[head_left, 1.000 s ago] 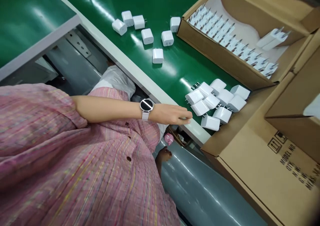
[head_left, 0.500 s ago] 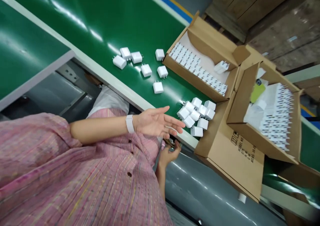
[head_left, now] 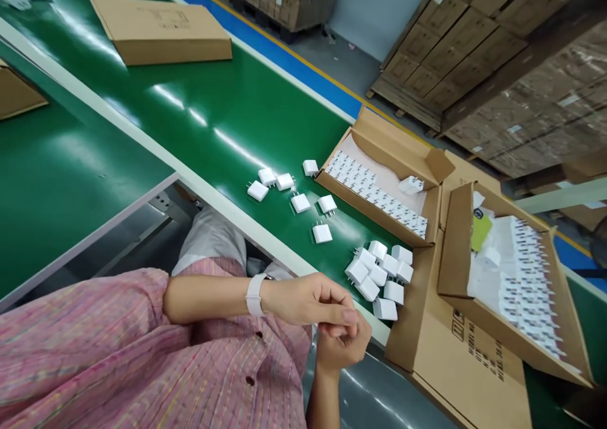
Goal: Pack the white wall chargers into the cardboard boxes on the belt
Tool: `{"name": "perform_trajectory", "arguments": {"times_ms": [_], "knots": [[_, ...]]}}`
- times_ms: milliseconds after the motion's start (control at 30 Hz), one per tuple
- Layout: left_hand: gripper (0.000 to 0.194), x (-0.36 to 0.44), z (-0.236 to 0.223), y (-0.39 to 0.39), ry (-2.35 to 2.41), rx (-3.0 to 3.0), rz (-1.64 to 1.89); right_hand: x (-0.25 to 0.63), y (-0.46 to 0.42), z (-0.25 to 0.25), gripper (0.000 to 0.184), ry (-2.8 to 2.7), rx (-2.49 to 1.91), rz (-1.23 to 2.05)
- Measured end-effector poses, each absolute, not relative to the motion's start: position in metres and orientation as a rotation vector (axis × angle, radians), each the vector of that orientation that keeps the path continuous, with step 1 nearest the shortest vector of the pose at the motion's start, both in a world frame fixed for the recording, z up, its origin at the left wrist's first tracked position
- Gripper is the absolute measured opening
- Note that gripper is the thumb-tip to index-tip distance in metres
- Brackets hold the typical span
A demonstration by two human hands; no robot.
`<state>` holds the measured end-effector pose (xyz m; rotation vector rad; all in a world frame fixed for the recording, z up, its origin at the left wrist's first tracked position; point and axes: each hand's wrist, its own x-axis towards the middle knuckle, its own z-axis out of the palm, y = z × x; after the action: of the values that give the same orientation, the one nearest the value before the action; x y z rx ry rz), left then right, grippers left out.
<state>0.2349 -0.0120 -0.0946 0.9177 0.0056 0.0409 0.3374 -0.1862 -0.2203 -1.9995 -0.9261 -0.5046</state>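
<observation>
My left hand [head_left: 313,299], with a white watch strap at the wrist, is curled closed over the fingers of my right hand [head_left: 345,343]. The two hands touch in front of the table edge, and whatever may lie between their fingers is hidden. My right hand is bent closed underneath. Just beyond them, a heap of white plug chargers [head_left: 378,274] lies on the green table. Several more loose chargers [head_left: 300,202] are scattered farther left.
An open carton [head_left: 370,207] holds rows of chargers, prongs up. Right of it stands another open carton [head_left: 458,245] with chargers and a yellow-green item [head_left: 480,231]. A closed flat carton [head_left: 165,30] lies on the green table [head_left: 190,144]. Stacked boxes [head_left: 455,43] stand behind.
My left hand has turned over, opened palm up, then closed against my right hand. My right hand has risen from below the table edge. The view has swung to show more background.
</observation>
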Motion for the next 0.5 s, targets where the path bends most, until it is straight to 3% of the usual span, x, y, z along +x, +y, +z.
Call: {"name": "perform_trajectory", "arguments": {"times_ms": [100, 200, 267, 333, 500], "knots": [[0.022, 0.228, -0.101, 0.013, 0.078, 1.356, 0.298, 0.349, -0.152, -0.206, 0.019, -1.089, -1.975, -0.479], [0.037, 0.218, -0.115, 0.053, 0.234, 1.923, 0.586, 0.36, -0.118, -0.196, 0.022, -1.256, -1.958, -0.427], [0.032, 0.208, -0.125, 0.082, 0.464, 2.179, 0.679, 0.368, -0.101, -0.194, 0.026, -1.323, -1.973, -0.382], [0.017, 0.197, -0.134, 0.107, 0.769, 2.296, 0.703, 0.375, -0.087, -0.195, 0.033, -1.342, -2.037, -0.351], [0.019, 0.176, -0.149, 0.139, 1.085, 2.268, 0.818, 0.394, -0.065, -0.188, 0.055, -1.384, -2.194, -0.295]]}}
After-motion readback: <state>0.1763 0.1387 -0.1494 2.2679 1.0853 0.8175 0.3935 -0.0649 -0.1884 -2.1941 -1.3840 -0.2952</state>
